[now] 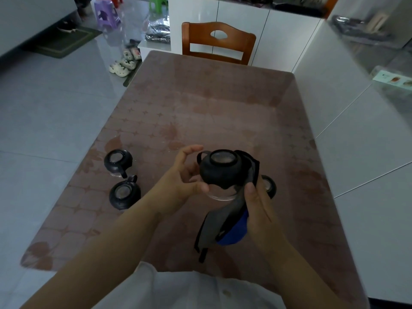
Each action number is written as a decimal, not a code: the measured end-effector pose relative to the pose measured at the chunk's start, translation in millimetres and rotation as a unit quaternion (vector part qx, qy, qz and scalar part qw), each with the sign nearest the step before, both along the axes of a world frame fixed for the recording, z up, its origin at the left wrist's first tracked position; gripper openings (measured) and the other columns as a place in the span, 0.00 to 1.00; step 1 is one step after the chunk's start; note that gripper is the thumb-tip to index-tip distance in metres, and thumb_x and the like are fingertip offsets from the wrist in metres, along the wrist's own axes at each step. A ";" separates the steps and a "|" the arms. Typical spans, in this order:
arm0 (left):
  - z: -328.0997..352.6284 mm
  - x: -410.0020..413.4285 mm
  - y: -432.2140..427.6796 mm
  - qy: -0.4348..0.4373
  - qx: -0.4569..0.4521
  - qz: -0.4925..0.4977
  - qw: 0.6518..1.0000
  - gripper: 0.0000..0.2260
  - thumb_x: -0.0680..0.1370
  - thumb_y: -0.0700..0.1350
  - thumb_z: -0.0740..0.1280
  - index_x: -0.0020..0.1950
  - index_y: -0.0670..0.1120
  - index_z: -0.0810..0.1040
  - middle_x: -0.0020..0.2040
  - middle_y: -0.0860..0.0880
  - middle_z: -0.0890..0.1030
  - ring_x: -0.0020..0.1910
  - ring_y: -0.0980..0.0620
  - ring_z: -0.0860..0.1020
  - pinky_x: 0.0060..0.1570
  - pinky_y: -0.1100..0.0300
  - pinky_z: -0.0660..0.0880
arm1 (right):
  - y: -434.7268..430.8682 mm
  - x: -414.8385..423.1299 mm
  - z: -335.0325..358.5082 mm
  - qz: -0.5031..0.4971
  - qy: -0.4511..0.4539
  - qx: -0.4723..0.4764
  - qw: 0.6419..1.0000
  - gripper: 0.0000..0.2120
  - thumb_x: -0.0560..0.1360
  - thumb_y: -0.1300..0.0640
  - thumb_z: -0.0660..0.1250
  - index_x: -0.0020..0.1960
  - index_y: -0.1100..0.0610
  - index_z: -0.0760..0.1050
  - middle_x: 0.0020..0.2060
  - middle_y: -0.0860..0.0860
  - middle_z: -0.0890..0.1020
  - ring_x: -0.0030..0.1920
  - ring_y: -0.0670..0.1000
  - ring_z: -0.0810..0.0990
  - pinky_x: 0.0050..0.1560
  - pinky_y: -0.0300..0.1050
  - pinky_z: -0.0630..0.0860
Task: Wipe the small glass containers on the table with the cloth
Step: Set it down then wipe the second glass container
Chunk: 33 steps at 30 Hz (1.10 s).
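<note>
A small glass container with a black lid (220, 170) is held up above the table (200, 103). My left hand (185, 177) grips its left side, thumb on the glass base. My right hand (258, 208) presses a grey, black and blue cloth (225, 221) against the container's right side; the cloth hangs down below it. Two more black-lidded glass containers (118, 161) (124, 195) stand on the table to the left. A third one (268, 186) on the right is mostly hidden behind my right hand.
A wooden chair (218, 41) stands at the table's far end. White cabinets (356, 141) run close along the table's right side. Shoes (124, 63) and plastic stools (107, 12) lie on the tiled floor at far left.
</note>
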<state>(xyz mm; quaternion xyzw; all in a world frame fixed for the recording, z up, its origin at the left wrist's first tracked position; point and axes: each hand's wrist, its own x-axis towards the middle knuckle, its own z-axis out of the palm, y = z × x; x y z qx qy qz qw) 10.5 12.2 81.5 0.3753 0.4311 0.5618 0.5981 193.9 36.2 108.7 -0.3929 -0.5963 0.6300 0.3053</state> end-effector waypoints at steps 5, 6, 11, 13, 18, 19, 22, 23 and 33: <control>-2.1 8.9 -1.1 0.116 -0.007 0.087 0.989 0.26 0.59 0.58 0.78 0.55 0.62 0.74 0.63 0.50 0.75 0.65 0.46 0.71 0.66 0.40 0.68 | 0.7 -1.2 -3.7 -0.020 0.007 0.037 0.999 0.21 0.72 0.44 0.53 0.64 0.34 0.57 0.72 0.42 0.62 0.72 0.40 0.60 0.65 0.26 0.60; -0.7 10.7 -1.2 0.149 -0.015 0.107 0.983 0.23 0.61 0.58 0.75 0.55 0.65 0.75 0.64 0.51 0.74 0.64 0.48 0.71 0.66 0.40 0.68 | 1.5 -1.5 -5.1 -0.024 0.008 0.039 0.999 0.19 0.72 0.44 0.53 0.61 0.33 0.57 0.72 0.42 0.62 0.71 0.39 0.60 0.64 0.24 0.61; 11.5 18.8 -3.3 0.220 -0.014 0.068 0.973 0.24 0.72 0.54 0.65 0.69 0.60 0.68 0.64 0.52 0.76 0.62 0.54 0.74 0.64 0.56 0.72 | 2.4 -6.3 -10.4 -0.029 0.012 0.107 0.994 0.18 0.79 0.49 0.51 0.66 0.34 0.52 0.71 0.35 0.57 0.70 0.31 0.57 0.63 0.22 0.59; 16.9 23.3 -4.5 0.230 -0.005 0.043 0.972 0.24 0.73 0.56 0.67 0.68 0.59 0.67 0.64 0.56 0.76 0.62 0.61 0.74 0.60 0.68 0.69 | 2.5 -8.5 -13.4 -0.020 0.004 0.147 0.989 0.23 0.79 0.52 0.51 0.70 0.36 0.48 0.73 0.35 0.53 0.73 0.35 0.53 0.69 0.28 0.56; 26.8 28.2 -5.4 0.212 -0.017 0.104 0.972 0.30 0.62 0.64 0.75 0.60 0.63 0.69 0.57 0.66 0.76 0.54 0.73 0.74 0.51 0.75 0.68 | -1.8 -13.4 -15.5 0.011 -0.017 0.246 0.969 0.24 0.79 0.43 0.49 0.72 0.34 0.45 0.75 0.34 0.47 0.75 0.41 0.48 0.73 0.35 0.53; 26.6 26.9 -4.9 0.197 -0.018 0.115 0.974 0.33 0.58 0.65 0.75 0.59 0.62 0.70 0.57 0.65 0.77 0.54 0.71 0.75 0.52 0.73 0.71 | -3.7 -14.1 -15.3 0.016 -0.028 0.262 0.965 0.24 0.79 0.42 0.49 0.71 0.33 0.45 0.74 0.32 0.47 0.75 0.39 0.48 0.72 0.32 0.52; 24.2 22.7 -5.0 0.176 -0.014 0.119 0.977 0.37 0.51 0.64 0.78 0.57 0.60 0.74 0.57 0.60 0.79 0.58 0.61 0.77 0.58 0.60 0.76 | -7.5 -14.6 -16.8 0.011 -0.033 0.276 0.961 0.22 0.79 0.44 0.48 0.71 0.32 0.46 0.73 0.30 0.50 0.74 0.38 0.51 0.70 0.29 0.55; 24.5 21.8 -5.6 0.180 -0.010 0.114 0.977 0.35 0.52 0.61 0.79 0.57 0.59 0.74 0.56 0.60 0.79 0.58 0.60 0.77 0.59 0.58 0.76 | -7.0 -13.8 -17.1 0.004 -0.009 0.249 0.968 0.22 0.80 0.47 0.50 0.72 0.34 0.50 0.73 0.32 0.56 0.73 0.39 0.56 0.68 0.30 0.59; 19.1 23.3 -7.9 0.144 -0.004 0.096 0.985 0.30 0.58 0.51 0.77 0.58 0.53 0.73 0.55 0.59 0.80 0.59 0.56 0.78 0.62 0.53 0.75 | -3.6 -2.2 3.8 -0.049 -0.038 0.235 0.970 0.14 0.79 0.49 0.53 0.64 0.43 0.68 0.55 0.28 0.74 0.55 0.32 0.74 0.54 0.26 0.70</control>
